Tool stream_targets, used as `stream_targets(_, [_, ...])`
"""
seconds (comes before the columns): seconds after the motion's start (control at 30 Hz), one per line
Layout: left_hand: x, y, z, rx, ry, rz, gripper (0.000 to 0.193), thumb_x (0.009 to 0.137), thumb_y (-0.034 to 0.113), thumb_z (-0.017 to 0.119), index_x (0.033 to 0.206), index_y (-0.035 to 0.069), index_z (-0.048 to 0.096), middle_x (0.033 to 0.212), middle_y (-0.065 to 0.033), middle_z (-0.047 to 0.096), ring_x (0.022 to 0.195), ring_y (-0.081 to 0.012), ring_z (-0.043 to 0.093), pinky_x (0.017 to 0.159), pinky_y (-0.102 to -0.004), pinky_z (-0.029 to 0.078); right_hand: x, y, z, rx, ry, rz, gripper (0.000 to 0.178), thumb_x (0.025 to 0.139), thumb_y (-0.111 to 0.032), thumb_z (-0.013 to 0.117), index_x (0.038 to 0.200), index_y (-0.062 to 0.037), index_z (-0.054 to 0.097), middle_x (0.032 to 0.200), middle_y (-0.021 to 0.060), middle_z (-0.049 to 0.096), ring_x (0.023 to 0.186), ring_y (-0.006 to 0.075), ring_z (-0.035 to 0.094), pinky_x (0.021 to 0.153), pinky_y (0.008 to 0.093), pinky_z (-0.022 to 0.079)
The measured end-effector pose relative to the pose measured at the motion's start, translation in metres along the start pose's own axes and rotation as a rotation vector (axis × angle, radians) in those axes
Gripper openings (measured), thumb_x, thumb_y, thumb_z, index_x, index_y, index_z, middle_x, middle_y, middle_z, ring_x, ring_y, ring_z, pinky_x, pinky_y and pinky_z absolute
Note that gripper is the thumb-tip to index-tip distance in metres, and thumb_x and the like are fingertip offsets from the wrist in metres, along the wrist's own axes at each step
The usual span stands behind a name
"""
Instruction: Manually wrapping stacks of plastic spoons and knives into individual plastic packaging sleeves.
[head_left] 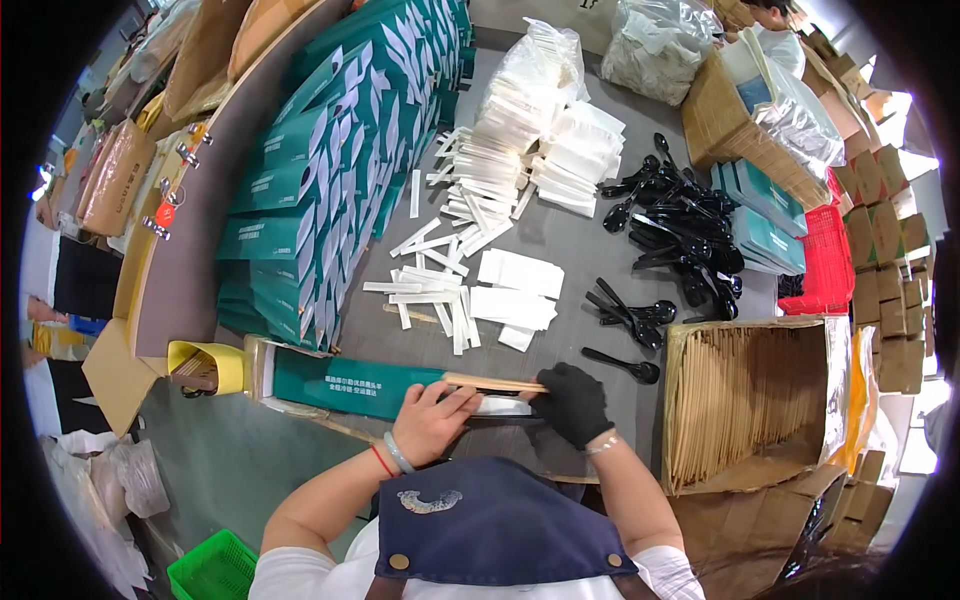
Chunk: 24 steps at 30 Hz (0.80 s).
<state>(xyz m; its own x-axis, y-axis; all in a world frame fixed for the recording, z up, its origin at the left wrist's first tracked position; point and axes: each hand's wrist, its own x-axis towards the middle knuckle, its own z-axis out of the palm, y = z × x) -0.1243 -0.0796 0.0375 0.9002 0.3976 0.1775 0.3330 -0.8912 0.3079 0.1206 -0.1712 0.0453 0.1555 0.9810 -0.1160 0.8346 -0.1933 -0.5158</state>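
A long green printed paper sleeve lies at the table's near edge, its open end toward the right. Pale wooden chopsticks stick out of that end. My left hand, bare, has its fingers closed over the sleeve's mouth and the near end of the sticks. In a black glove, my right hand grips the chopsticks' right end. Just under the sticks shows a white strip, partly hidden by my hands. Close beyond my right hand lies a single black plastic spoon.
Green sleeves stand stacked at left. White paper strips, napkin packets and black spoons cover the middle. A carton of chopsticks stands right, a yellow cup left. A red basket is at far right.
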Motion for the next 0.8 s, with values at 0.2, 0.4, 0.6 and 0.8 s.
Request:
stream_targets(0.2, [-0.014, -0.014, -0.017, -0.070, 0.006, -0.110, 0.062, 0.062, 0.024, 0.082, 0.120, 0.013, 0.062, 0.123, -0.0008, 0.056, 0.109, -0.0263, 0.048, 0.091, -0.0424, 0.038, -0.032, 0.012, -0.006, -0.112, -0.095, -0.091, 0.042, 0.084, -0.028, 0.068, 0.126, -0.0259, 0.061, 0.077, 0.0051, 0.058, 0.073, 0.0267, 0.060, 0.063, 0.0408, 0.049])
stream_targets(0.4, [-0.005, -0.026, -0.012, -0.226, -0.018, -0.143, 0.077, 0.057, 0.026, 0.085, 0.124, 0.005, 0.056, 0.126, -0.0117, 0.051, 0.114, -0.0327, 0.047, 0.098, -0.0471, 0.039, -0.017, -0.004, 0.024, -0.140, -0.090, -0.230, 0.041, 0.083, -0.021, 0.067, 0.124, -0.0239, 0.062, 0.091, 0.0066, 0.064, 0.081, 0.0283, 0.062, 0.067, 0.0400, 0.050])
stream_targets(0.6, [0.020, -0.010, -0.010, -0.205, -0.035, -0.128, 0.073, 0.058, 0.020, 0.084, 0.124, 0.003, 0.056, 0.124, -0.0097, 0.052, 0.114, -0.0316, 0.047, 0.098, -0.0449, 0.039, -0.024, 0.009, 0.023, 0.108, -0.081, 0.097, 0.023, 0.081, -0.021, 0.071, 0.100, -0.0081, 0.068, 0.099, 0.0134, 0.065, 0.092, 0.0295, 0.063, 0.076, 0.0406, 0.053])
stream_targets(0.8, [0.033, -0.007, 0.004, -0.197, 0.003, -0.043, 0.070, 0.063, 0.023, 0.082, 0.125, 0.004, 0.055, 0.123, -0.0102, 0.053, 0.110, -0.0330, 0.049, 0.095, -0.0448, 0.041, -0.012, -0.040, 0.052, 0.674, 0.098, -0.008, 0.037, 0.076, -0.012, 0.077, 0.107, -0.0051, 0.060, 0.101, 0.0134, 0.061, 0.089, 0.0333, 0.063, 0.074, 0.0393, 0.051])
